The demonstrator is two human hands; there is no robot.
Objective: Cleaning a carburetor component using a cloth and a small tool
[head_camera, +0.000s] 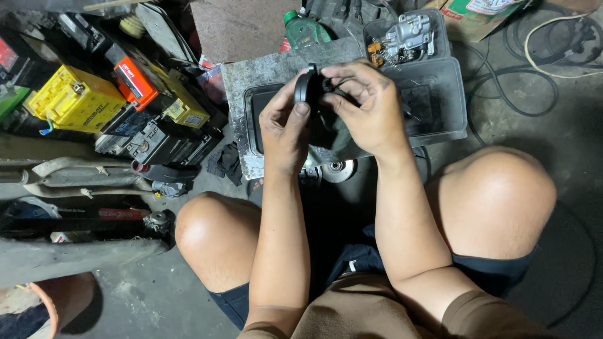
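Knees spread, forearms between them; left hand (286, 129) and right hand (367, 107) close together, both pinching a small black round part (308, 86), raised above the grey tray (440, 94), likely for inspection; carburettor (405, 34) parked in tray's far compartment

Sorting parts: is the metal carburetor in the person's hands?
No, the carburetor sits in the grey tray; both hands hold a round black part.

We see a black round part (308, 85), a grey tray (440, 94), a yellow battery (75, 99) at the upper left, a green bottle (304, 31) up top, and brown shorts (377, 307).
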